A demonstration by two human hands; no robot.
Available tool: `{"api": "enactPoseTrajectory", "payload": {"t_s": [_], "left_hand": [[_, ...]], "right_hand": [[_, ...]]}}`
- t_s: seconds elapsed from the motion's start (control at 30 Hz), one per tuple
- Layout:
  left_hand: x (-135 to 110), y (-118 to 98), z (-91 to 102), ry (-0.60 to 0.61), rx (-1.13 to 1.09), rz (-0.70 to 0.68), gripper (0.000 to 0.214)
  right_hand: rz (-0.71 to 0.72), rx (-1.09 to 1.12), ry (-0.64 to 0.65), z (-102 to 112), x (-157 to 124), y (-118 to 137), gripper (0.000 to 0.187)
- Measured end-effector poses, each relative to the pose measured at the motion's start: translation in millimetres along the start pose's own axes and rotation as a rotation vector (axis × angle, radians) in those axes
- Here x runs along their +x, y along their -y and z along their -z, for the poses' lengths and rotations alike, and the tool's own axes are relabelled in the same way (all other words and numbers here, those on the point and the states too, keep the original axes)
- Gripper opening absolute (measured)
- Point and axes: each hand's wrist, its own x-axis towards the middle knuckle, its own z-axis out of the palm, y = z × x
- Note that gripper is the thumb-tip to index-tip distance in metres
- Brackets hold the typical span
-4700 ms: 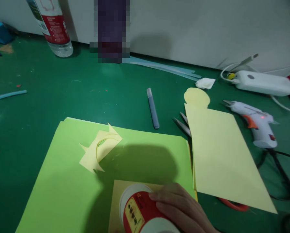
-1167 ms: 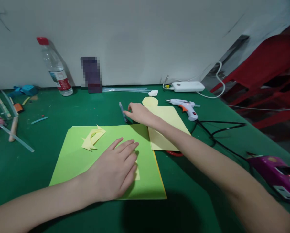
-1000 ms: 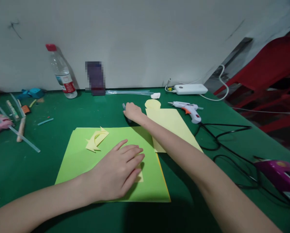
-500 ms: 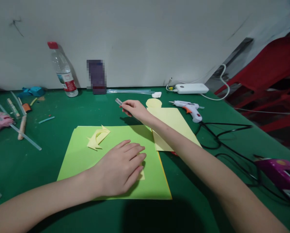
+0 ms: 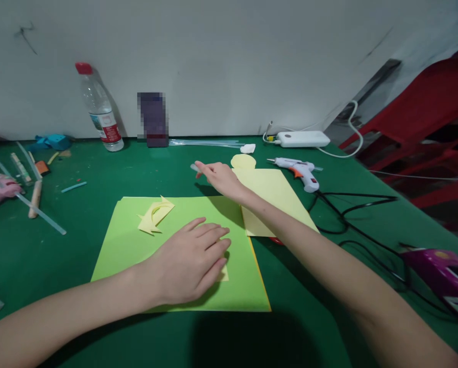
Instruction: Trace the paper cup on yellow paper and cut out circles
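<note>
My left hand (image 5: pixel 194 260) lies palm down, fingers stretched out, on a sheet of bright green paper (image 5: pixel 117 245). Under its fingers, a small pale yellow paper piece (image 5: pixel 224 274) is mostly hidden. Above the table, past the green sheet's far edge, my right hand (image 5: pixel 221 180) pinches a short translucent stick (image 5: pixel 194 167), of which only one end shows. A cut yellow paper scrap (image 5: pixel 150 221) with a curved slot rests on the green sheet. Beneath my right forearm are a pale yellow sheet (image 5: pixel 269 191) and a yellow paper circle (image 5: pixel 243 161).
On the right are a white glue gun (image 5: pixel 299 171), a black cable, a purple device (image 5: pixel 435 276) and a white power strip (image 5: pixel 303 138). A water bottle (image 5: pixel 105 120) and a blurred dark phone-like object (image 5: pixel 154 120) stand at the wall. Sticks and a pink object (image 5: pixel 2 189) lie left.
My right hand has shifted slightly to the right and turned over, so less of the translucent stick shows. My left hand stays flat on the paper.
</note>
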Motion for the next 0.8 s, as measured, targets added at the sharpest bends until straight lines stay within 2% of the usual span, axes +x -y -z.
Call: {"api": "enactPoseTrajectory", "payload": {"t_s": [0.13,0.23,0.27,0.3,0.4,0.47,0.53,0.63,0.7,0.8], "left_hand": [[0,-1,8.9,0.1,-0.023,0.016,0.042],[-1,0,16.3,0.159,-0.054,-0.003,0.043],[-1,0,17.9,0.166,-0.065,-0.006,0.043],[-1,1,19.0,0.167,-0.075,-0.006,0.043],[0,4,19.7,0.167,-0.084,-0.008,0.042],[1,5,19.0,0.172,-0.08,-0.026,0.04],[2,7,18.5,0.175,-0.083,-0.048,0.038],[3,9,18.3,0.161,-0.086,-0.074,0.037],[4,11,18.3,0.155,-0.086,-0.09,0.036],[5,13,17.4,0.148,-0.097,-0.117,0.036]], "right_hand": [[-0.114,-0.016,0.036,4,-2,-4,0.024],[-0.067,0.064,0.015,12,-22,-2,0.046],[-0.034,0.104,-0.005,15,-32,0,0.048],[0.0,0.145,-0.031,19,-43,1,0.043],[0.064,0.261,-0.133,33,-81,2,0.01],[0.092,0.484,-0.162,40,-106,-2,0.007],[0.031,0.732,-0.075,44,-127,-10,0.014],[-0.031,0.834,0.072,43,-155,-24,0.02],[-0.001,0.781,0.175,37,-171,-29,0.024],[0.166,0.539,0.28,27,-189,-28,0.031]]}}
